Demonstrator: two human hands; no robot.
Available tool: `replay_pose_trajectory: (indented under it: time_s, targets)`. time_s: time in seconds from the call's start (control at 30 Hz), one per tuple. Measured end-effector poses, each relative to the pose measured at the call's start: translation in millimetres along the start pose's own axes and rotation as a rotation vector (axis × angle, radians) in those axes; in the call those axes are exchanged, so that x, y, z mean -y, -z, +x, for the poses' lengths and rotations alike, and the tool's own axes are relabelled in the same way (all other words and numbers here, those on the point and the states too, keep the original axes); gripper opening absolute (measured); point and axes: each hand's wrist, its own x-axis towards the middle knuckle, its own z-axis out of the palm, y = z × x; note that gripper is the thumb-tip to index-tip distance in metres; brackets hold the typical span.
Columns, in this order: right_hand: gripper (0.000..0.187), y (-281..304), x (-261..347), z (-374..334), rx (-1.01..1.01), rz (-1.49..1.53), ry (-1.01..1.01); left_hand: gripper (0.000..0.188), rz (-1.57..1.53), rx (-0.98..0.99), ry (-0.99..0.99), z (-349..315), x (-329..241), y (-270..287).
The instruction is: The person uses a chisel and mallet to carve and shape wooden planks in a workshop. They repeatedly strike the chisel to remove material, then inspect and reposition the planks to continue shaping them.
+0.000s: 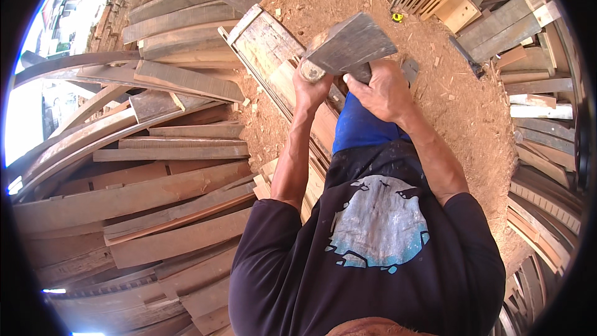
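In front of me, above a long wooden bench (258, 40), both hands are raised around a broad, flat-faced grey block-shaped tool (356, 42); its exact kind I cannot make out. My left hand (310, 92) is closed around a piece of wood with a pale, round end (312, 71), just under the tool's left edge. Whether this wood is part of the tool is hidden. My right hand (387, 90) wraps a short dark handle (360, 73) below the tool's grey face, thumb along its near side.
Stacked planks (180, 149) crowd the left side, with more boards (541, 118) along the right. Wood chips and sawdust cover the ground (463, 118). A yellow tape measure (397, 18) and a long dark tool (466, 57) lie beyond my right hand.
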Motion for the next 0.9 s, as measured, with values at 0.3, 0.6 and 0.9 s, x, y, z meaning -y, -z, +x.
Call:
replay_pose_trajectory:
  time_s: [0.3,0.6,0.9]
  targets:
    - [0.024,27,13,-1,-0.074,0.129,-0.069,0.018,0.088,0.041,0.100,6,7,2]
    - [0.025,14,-3,6,-0.100,-0.006,-0.031,0.021,0.117,0.080,0.096,3,10,-11]
    - [0.024,-2,-17,3,0.132,-0.187,-0.151,0.033,0.220,0.149,0.019,-4,30,-17]
